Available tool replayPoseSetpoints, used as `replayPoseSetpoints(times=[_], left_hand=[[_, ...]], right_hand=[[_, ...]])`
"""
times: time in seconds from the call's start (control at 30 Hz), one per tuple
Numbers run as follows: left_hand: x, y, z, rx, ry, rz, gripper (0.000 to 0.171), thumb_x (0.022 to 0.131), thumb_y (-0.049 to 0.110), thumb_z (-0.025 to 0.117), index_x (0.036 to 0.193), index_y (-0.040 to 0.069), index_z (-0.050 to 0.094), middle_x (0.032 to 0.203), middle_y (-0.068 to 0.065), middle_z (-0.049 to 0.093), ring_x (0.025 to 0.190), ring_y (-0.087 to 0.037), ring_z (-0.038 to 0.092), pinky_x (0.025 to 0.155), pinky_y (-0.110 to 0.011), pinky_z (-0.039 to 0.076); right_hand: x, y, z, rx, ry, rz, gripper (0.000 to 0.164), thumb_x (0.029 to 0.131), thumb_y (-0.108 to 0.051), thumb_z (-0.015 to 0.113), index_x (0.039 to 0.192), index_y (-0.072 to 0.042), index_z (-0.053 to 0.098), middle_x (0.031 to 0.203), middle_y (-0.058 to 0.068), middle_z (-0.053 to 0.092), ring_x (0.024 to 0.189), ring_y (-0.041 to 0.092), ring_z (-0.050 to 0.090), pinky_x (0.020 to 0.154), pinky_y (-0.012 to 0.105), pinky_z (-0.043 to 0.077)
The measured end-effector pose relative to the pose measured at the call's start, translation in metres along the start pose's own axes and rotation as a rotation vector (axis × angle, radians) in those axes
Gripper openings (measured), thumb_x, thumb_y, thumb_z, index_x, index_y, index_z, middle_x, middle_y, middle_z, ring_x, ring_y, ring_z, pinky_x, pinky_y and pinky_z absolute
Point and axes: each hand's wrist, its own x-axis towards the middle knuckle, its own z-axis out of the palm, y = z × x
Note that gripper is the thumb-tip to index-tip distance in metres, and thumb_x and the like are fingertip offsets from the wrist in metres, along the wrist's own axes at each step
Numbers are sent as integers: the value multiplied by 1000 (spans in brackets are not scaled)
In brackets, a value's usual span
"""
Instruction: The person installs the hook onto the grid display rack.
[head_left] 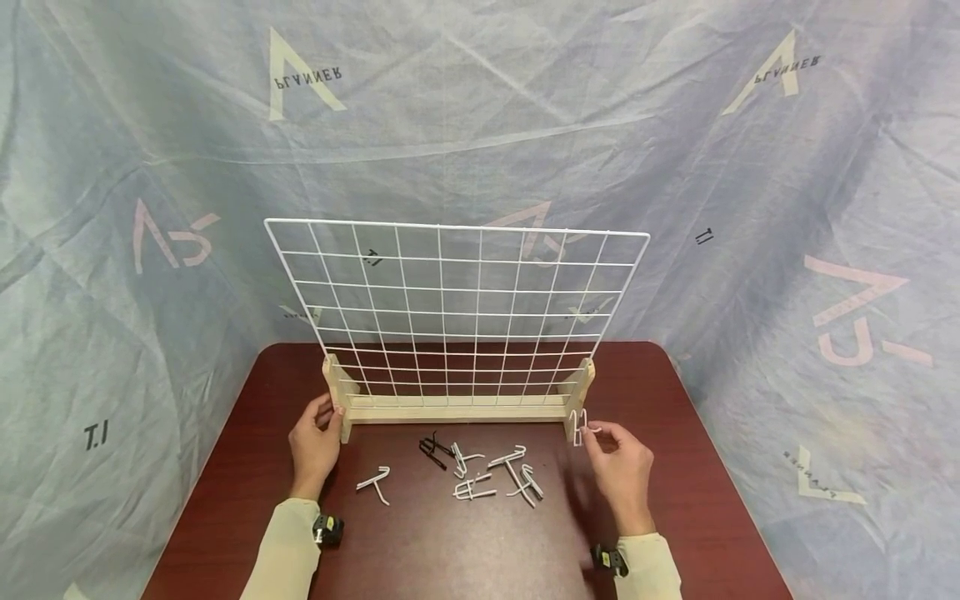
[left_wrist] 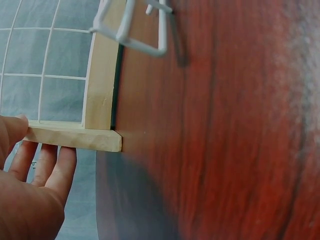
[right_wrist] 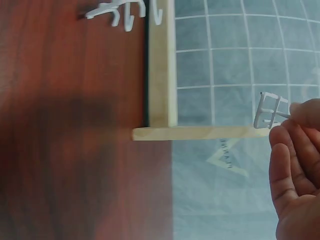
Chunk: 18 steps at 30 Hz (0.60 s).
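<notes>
A white wire grid panel (head_left: 456, 226) stands upright in a wooden stand (head_left: 457, 414) on the table. My left hand (head_left: 313, 446) holds the stand's left side piece (left_wrist: 75, 138), thumb on its inner face and fingers along the outer face. Between thumb and fingertips, my right hand (head_left: 626, 467) pinches a white wire hook (right_wrist: 258, 112) by its prong. That hook's rectangular frame points away from the fingers, close to the stand's right side piece (head_left: 577, 387); in the right wrist view it overlaps this piece and the grid.
Several loose white hooks (head_left: 512, 461) lie on the dark red table (head_left: 420, 550) in front of the stand, beside black hook pieces (head_left: 432, 454). One white hook (head_left: 372, 482) lies apart, nearer my left hand. Grey printed cloth (head_left: 465, 108) hangs behind and at both sides.
</notes>
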Motion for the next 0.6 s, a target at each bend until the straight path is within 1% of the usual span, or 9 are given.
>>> replayPoseSetpoints(times=[0.1,0.2,0.4,0.6], left_hand=[[-1,0,1,-3,-1,-3,37,103,16,71,139,8,67,128,-19,73,114,-39,73,76,3,41],[-1,1,-1,-2,-3,-1,37,104,17,70,140,7,66,129,-20,73,115,-40,73,77,1,43],[-2,3,-1,-16,-7,-2,38,103,16,71,140,6,66,129,-22,73,114,-40,73,76,2,42],[-2,2,0,-19,10,0,37,102,14,73,138,7,67,127,-20,74,112,-38,74,76,2,42]], right_hand=[[4,-5,-3,23,32,-35,13,82,-11,91,92,-12,83,78,1,80,63,-6,67,59,10,51],[8,-11,-4,42,57,-65,13,82,-9,91,93,-12,83,79,1,80,62,-5,67,58,10,51],[16,-27,-9,105,81,-77,11,84,-8,89,94,-10,83,81,4,80,65,-10,66,60,8,52],[28,-42,-12,133,109,-87,11,86,-9,88,95,-8,84,82,5,80,66,-7,67,63,8,52]])
